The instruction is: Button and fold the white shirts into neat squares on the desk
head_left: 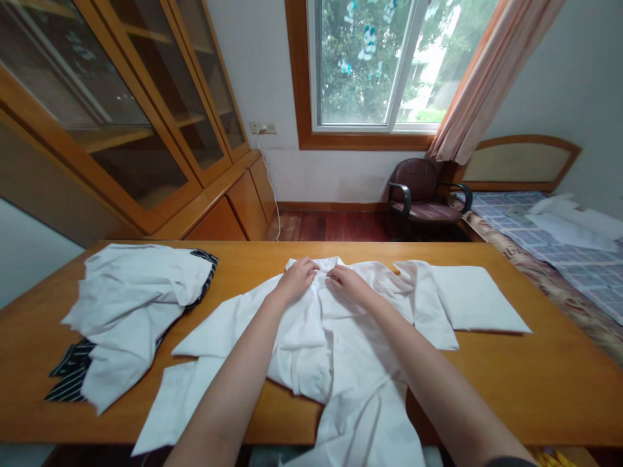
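Note:
A white shirt lies spread on the wooden table, collar away from me, its hem hanging over the near edge. My left hand and my right hand meet at the collar, fingers pinched closed on the fabric at the neck opening. Both forearms stretch out over the shirt body. One sleeve spreads to the left, the other to the right.
A heap of white clothes over a black striped garment lies at the table's left. A folded white piece rests at the right. Beyond stand a wooden glass-door cabinet, a dark red armchair and a bed.

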### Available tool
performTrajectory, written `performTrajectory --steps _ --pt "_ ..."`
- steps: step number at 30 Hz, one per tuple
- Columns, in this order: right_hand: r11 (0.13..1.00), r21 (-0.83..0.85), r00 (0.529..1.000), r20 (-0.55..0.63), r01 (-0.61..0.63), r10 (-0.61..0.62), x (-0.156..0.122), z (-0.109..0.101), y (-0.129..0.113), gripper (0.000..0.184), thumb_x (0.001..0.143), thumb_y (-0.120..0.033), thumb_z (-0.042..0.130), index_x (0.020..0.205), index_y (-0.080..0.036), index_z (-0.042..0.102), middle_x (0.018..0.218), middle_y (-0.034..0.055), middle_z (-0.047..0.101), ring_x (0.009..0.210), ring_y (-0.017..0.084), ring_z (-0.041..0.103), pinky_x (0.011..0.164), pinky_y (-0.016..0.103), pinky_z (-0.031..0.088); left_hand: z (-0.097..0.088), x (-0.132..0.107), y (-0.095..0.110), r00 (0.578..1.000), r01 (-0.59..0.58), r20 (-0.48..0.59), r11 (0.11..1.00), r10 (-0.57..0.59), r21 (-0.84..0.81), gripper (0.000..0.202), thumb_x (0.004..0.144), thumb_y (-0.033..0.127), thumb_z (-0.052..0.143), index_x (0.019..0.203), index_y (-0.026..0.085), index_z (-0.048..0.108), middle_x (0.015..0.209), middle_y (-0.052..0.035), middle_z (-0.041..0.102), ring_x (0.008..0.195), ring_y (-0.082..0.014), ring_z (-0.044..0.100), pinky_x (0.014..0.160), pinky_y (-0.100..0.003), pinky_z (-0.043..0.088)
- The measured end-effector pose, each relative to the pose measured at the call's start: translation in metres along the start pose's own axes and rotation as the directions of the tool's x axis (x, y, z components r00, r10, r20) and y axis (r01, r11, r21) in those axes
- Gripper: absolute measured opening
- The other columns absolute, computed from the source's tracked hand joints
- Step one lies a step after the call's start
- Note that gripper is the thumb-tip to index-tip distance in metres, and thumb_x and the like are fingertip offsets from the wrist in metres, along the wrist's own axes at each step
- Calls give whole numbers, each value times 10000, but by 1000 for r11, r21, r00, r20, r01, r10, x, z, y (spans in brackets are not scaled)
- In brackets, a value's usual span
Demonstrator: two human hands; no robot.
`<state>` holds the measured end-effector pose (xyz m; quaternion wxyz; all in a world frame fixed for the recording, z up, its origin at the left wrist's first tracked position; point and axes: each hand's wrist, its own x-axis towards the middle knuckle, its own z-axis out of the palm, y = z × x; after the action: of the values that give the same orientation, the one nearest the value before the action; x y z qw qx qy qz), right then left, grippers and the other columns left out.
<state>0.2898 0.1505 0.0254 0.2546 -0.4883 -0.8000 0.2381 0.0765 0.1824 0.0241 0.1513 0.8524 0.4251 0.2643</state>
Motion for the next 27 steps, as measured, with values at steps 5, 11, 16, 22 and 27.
performTrajectory --steps 5,11,16,22,27 --pt "999 -33 999 32 -42 43 9 8 -10 45 900 -151 649 904 -169 690 913 43 657 840 158 593 783 251 422 17 -9 -11 988 39 -142 992 -57 -123 206 872 46 445 901 206 571 933 -33 579 916 -191 590 854 -335 494" --pt "995 -47 996 17 -89 89 10 20 -15 44 894 -161 650 911 -169 690 949 52 670 869 162 606 788 245 416 26 -22 -14 964 61 -248 990 -92 -129 167 865 68 470 901 214 543 917 -32 561 854 -195 556 800 -334 490" --pt "992 -55 993 -20 -117 116 2 30 -14 60 906 -190 639 951 -188 679 968 49 667 853 170 614 767 255 422 28 -28 -10 959 88 -278 992 -59 94 204 833 60 545 954 216 598 970 -67 609 973 -267 530 933 -440 455" --pt "993 -62 982 -162 -104 93 -38 44 -17 61 928 -210 604 961 -213 655 990 43 657 864 176 628 759 262 432 31 -43 6 980 37 -199 996 -19 87 197 860 67 554 969 215 623 983 -60 585 975 -244 545 921 -416 484" --pt "992 -46 984 -141 -116 108 -59 38 -20 69 923 -211 603 960 -206 661 976 47 665 847 180 631 741 264 434 33 -54 20 986 -6 -163 999 11 32 176 862 71 591 945 214 650 992 -50 581 986 -222 554 920 -396 497"
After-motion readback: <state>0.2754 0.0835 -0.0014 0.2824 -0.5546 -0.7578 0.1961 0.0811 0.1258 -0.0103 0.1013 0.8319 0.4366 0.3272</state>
